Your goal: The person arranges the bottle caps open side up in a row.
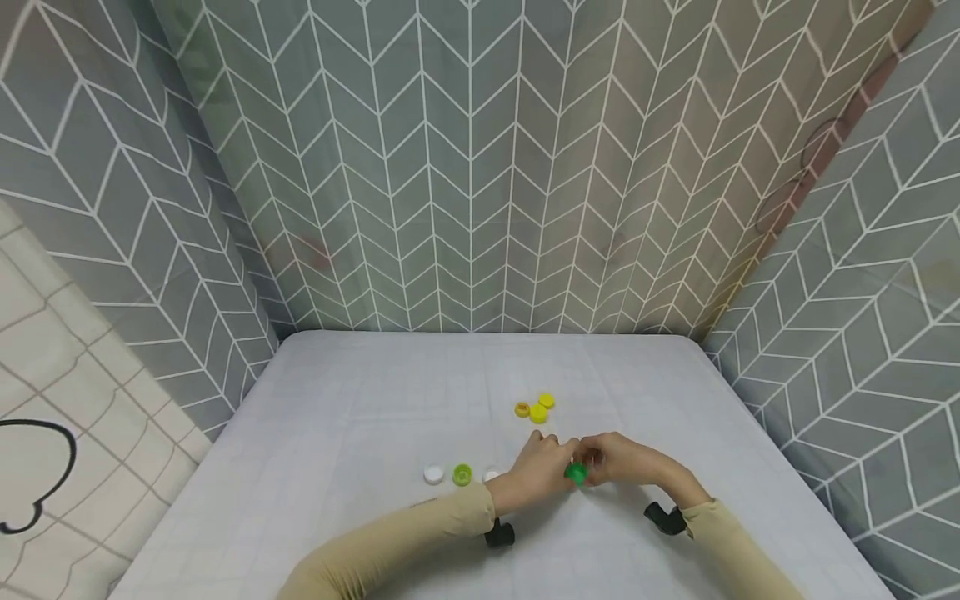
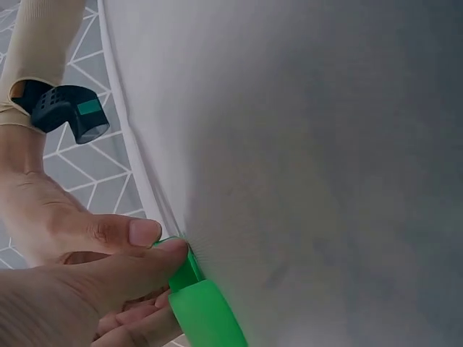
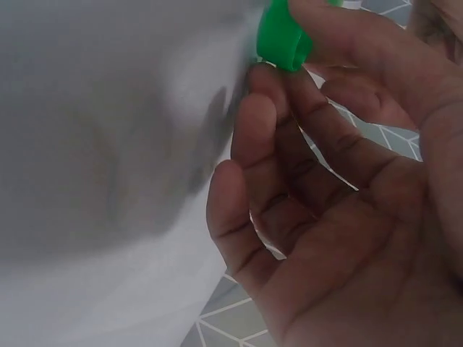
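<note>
A green plastic bottle cap (image 1: 576,473) is held up between my two hands near the middle front of the table. My left hand (image 1: 542,462) pinches it from the left; in the left wrist view its thumb presses on a narrower part of the green cap (image 2: 210,314). My right hand (image 1: 618,458) holds it from the right. In the right wrist view, thumb and forefinger pinch the green cap (image 3: 281,37), while the other fingers of the right hand (image 3: 318,195) curve loosely. The fingers partly hide the cap.
Beyond the hands, two yellow caps (image 1: 538,412) and an orange-yellow cap (image 1: 522,409) lie together. Left of the left hand are a white cap (image 1: 433,474), a lime-green cap (image 1: 462,475) and another white cap (image 1: 491,473), partly covered by the wrist. Patterned curtains (image 1: 471,167) surround the white table (image 1: 360,392).
</note>
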Available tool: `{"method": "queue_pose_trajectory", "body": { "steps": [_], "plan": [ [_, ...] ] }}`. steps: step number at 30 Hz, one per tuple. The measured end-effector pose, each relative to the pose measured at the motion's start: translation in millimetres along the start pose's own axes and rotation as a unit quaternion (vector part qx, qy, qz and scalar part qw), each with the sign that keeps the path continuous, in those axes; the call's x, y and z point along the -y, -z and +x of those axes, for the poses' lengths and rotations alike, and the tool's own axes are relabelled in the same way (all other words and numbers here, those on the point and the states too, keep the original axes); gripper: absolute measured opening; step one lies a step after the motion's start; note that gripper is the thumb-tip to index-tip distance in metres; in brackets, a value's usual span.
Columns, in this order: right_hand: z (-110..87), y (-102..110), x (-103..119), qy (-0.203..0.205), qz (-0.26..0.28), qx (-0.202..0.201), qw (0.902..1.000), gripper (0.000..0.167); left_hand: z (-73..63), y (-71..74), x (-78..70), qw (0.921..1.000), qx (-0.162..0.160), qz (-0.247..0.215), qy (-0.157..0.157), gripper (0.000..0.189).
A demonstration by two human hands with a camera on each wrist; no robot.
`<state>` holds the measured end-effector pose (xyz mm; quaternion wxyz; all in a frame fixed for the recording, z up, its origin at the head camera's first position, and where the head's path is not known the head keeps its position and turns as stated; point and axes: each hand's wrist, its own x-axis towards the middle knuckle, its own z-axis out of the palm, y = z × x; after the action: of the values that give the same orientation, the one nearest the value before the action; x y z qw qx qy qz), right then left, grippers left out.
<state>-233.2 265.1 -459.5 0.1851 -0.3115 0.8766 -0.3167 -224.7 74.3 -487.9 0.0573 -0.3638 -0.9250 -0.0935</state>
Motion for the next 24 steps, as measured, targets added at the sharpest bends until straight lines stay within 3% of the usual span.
{"method": "queue_pose_trajectory", "body": {
  "steps": [4, 8, 13, 18, 24],
  "plan": [
    [2.6, -4, -2, 0.002, -0.008, 0.008, 0.9999, 0.020, -0.7, -3.9, -2.2, 0.9993, 0.009, 0.036, -0.001, 0.047],
    [4.7, -3, -1, -0.005, -0.016, 0.008, 0.9998, 0.021, -1.4, -3.0, -2.1, 0.9995, 0.002, 0.032, -0.007, 0.045],
    [4.2, -1, 0, -0.008, -0.012, 0.020, 0.9997, 0.024, -2.9, -0.3, -0.9, 1.0000, 0.006, 0.000, -0.006, 0.047],
    [3.0, 4, 2, -0.008, -0.014, 0.027, 0.9995, 0.032, -5.5, 5.4, 1.0, 0.9974, 0.034, -0.064, 0.008, 0.056],
    [5.9, 13, 4, 0.000, -0.015, 0.002, 0.9999, 0.037, -5.5, 21.5, 12.3, 0.9910, 0.064, -0.113, 0.032, 0.061]
  ]
}}
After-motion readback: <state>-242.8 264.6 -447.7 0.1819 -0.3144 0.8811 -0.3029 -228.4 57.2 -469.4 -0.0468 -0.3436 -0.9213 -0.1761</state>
